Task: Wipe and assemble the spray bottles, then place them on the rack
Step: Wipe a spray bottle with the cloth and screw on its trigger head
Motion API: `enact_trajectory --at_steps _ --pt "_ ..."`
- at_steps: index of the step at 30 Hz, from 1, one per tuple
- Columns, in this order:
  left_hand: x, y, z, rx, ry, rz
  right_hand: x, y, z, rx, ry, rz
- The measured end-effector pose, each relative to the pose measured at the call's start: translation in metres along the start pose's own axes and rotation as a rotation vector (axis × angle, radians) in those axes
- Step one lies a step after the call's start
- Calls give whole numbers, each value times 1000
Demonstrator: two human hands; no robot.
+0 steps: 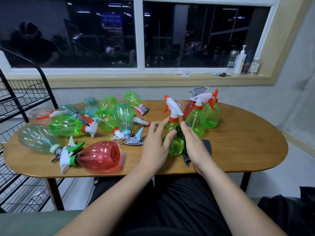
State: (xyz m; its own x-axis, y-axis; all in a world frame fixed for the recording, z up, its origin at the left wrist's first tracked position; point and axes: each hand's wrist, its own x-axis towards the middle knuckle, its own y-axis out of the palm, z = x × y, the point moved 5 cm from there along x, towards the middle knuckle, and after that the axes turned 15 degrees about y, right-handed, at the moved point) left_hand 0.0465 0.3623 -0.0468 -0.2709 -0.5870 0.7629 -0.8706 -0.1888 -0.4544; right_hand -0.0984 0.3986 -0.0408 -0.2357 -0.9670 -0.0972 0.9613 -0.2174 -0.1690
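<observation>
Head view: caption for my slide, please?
Left hand steadies an upright green spray bottle; right hand presses a dark cloth against it.

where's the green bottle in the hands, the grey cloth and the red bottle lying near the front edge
green bottle (175, 147): head view, lower body near the base
grey cloth (207, 145): head view, its rightmost corner
red bottle (100, 155): head view, middle of its lying body
</observation>
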Motion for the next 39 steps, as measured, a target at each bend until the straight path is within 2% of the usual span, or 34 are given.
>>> enact_trajectory --at_steps 4,8,13,17,23,26,34,36,39 --pt "1 2 0 -3 15 3 -8 0 18 36 -162 41" --pt "1 2 -1 -17 42 -3 -7 5 5 -4 -258 -55" --pt "0 3 0 -16 -2 32 1 10 -12 -33 -138 -148" --pt "1 6 3 -42 -17 39 4 12 2 3 -84 -139" --pt "0 2 4 17 -12 -37 1 26 13 132 -227 -176" --pt "-1 0 5 48 -16 -36 1 31 2 61 -281 -233" --pt "-1 -5 2 -34 -65 -74 14 29 -9 -76 -68 -241" --pt "-2 -6 2 -34 -74 -81 14 30 -11 -88 -73 -246" --pt "-1 -4 1 -47 -91 -50 7 31 -7 -64 -186 -244"
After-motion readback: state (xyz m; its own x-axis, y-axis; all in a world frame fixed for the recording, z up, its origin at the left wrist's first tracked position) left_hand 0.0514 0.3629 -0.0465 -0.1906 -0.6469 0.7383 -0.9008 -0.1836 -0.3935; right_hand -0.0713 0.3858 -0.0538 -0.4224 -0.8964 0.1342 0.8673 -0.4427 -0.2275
